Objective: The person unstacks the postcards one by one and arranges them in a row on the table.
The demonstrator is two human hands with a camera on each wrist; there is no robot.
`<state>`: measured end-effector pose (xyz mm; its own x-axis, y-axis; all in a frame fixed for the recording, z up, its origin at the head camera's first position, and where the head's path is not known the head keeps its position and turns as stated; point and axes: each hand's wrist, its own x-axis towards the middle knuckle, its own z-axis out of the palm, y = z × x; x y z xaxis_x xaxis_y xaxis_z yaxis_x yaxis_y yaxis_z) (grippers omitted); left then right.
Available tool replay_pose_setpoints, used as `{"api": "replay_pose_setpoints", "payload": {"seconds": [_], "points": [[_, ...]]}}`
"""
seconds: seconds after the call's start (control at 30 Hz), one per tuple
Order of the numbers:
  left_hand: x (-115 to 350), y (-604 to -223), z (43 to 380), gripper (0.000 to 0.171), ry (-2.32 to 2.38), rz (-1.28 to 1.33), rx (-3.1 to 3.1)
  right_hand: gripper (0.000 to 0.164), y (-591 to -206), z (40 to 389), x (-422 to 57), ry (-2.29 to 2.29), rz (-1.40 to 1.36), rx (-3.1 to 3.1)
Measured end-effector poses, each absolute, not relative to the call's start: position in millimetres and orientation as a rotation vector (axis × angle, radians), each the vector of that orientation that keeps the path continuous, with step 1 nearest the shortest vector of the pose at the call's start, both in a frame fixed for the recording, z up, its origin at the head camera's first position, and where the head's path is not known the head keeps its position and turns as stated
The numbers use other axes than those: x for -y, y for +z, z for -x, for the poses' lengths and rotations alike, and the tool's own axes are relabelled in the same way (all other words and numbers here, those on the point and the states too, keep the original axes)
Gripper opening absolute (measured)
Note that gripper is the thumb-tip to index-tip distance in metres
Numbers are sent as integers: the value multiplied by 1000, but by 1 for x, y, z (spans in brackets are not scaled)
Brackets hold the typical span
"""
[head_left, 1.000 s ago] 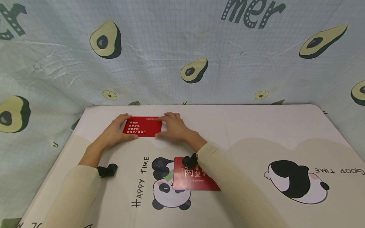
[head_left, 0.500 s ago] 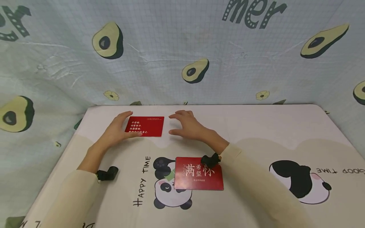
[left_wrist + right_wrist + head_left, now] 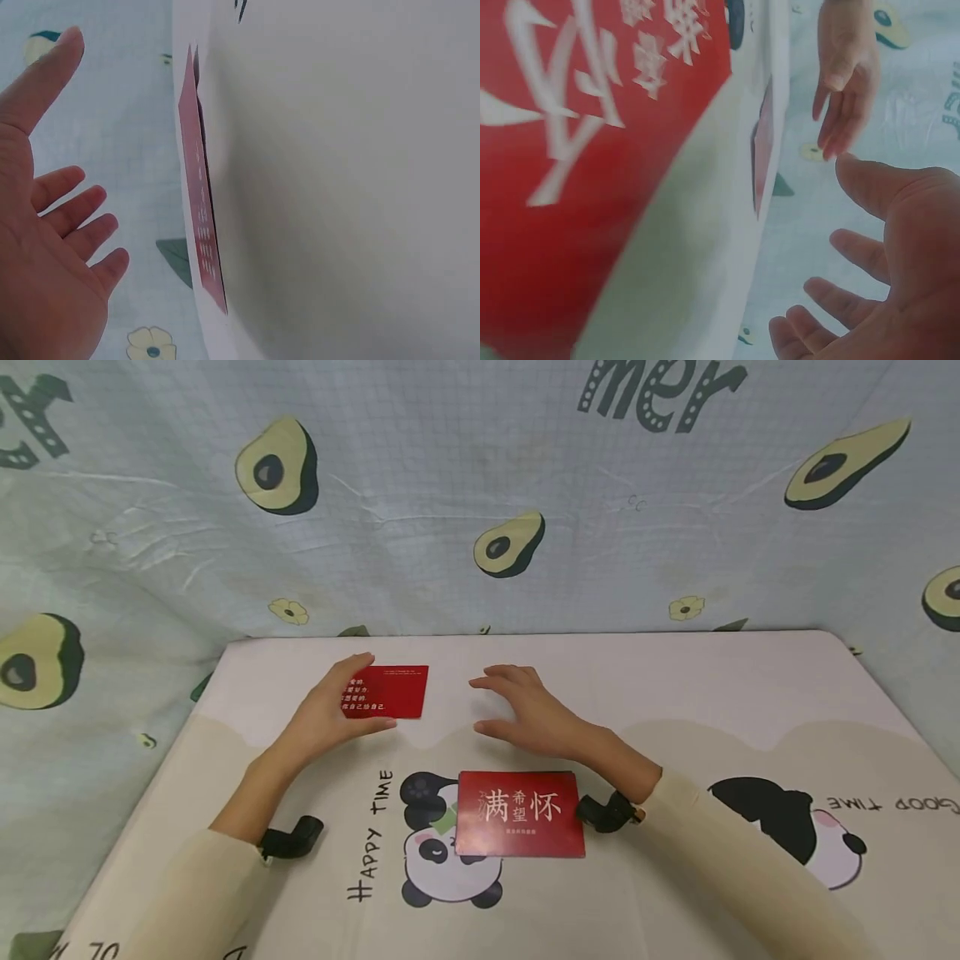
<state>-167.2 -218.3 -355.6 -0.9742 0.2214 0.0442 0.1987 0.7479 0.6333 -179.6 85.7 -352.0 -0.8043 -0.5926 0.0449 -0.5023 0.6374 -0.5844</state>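
A small red card with white writing lies flat near the table's far edge, left of centre. My left hand hovers above its left end with thumb and fingers spread, hiding part of the writing. In the left wrist view, a gap shows between that hand and the card. To the right of the card, my right hand is held over the table, fingers loosely extended and holding nothing. A larger red card or envelope with big white characters lies nearer, partly over a printed panda.
The table has a pale cover printed with pandas and lettering. Behind it hangs a light cloth with avocado prints. Each wrist wears a small black camera, the right one beside the larger red piece.
My right hand has let go of the small card's right end and moved right. My left hand has released the left end and shifted slightly right over it. Both red pieces stay put.
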Motion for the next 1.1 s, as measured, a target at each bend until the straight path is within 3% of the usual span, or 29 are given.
{"api": "replay_pose_setpoints", "payload": {"seconds": [1.1], "points": [[142, -367, 72, 95, 1172, -794, -2638, 70, -378, 74, -158, -1027, 987, -2653]]}}
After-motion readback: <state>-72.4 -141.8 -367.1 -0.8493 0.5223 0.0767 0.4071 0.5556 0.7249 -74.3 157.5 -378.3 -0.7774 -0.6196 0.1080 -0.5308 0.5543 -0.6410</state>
